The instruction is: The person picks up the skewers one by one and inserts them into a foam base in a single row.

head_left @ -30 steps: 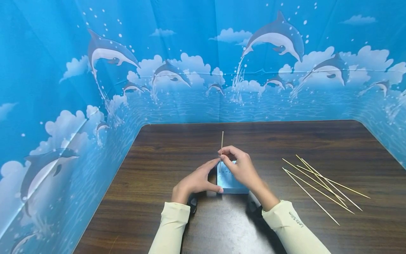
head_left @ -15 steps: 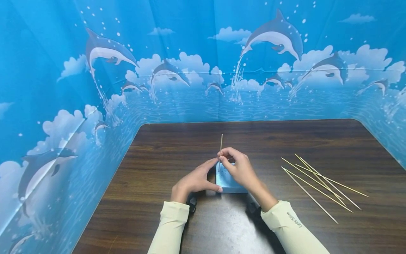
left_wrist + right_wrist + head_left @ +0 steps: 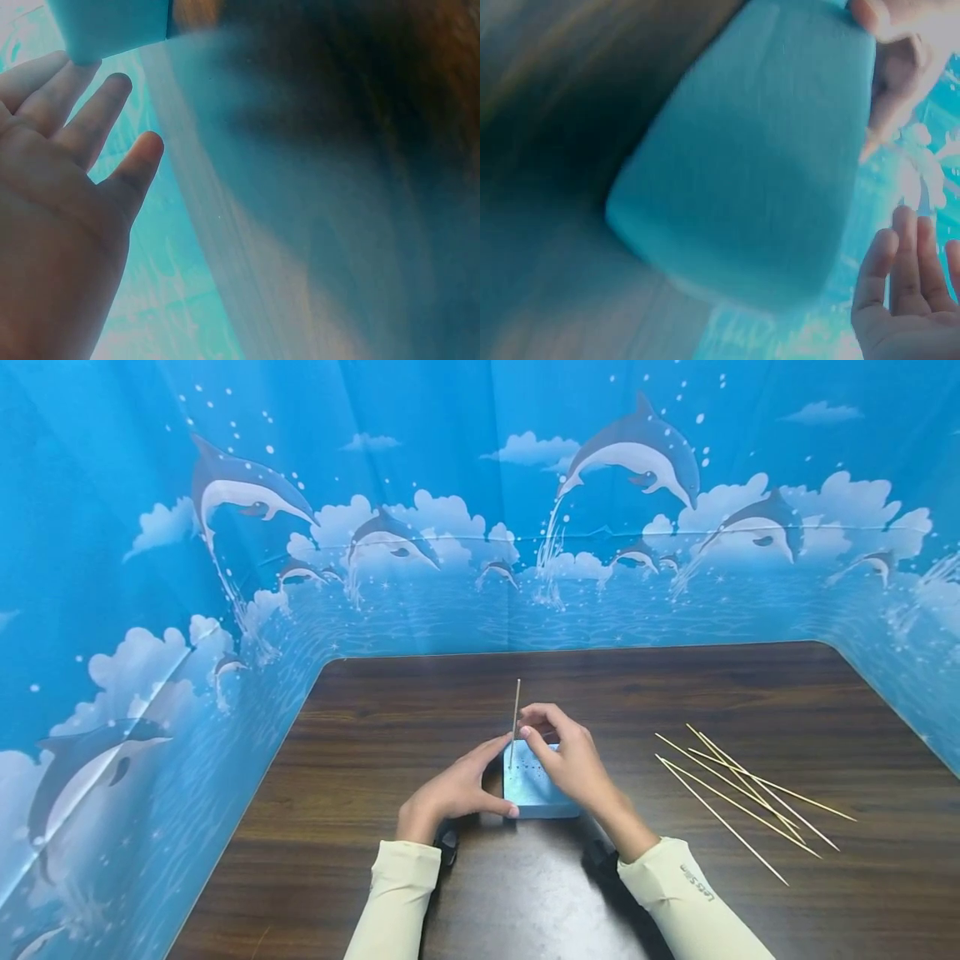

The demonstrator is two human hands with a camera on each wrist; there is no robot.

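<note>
Since the earlier frame, the right grip has let go of the stick, whose top now sits slightly lower, and has drawn just to its right. The right grip holds nothing: thumb and forefinger are near each other, narrowly apart. The stick stands almost upright just left of those fingertips, its foot on top of the light-blue block, near the left edge. The block lies on the dark wood counter, below and between the two grips, with small dark dots across its top.

The left grip is spread wide and holds the block's left side, thumb at the near corner, forefinger at the far corner. Whether that forefinger touches the stick, I cannot tell. In the left wrist view, the remaining fingers reach out fairly straight.

Well to the right of the right grip, several loose sticks lie crossed. Beyond both grips hangs a blue dolphin-print sheet. Pale sleeves cover both forearms.
</note>
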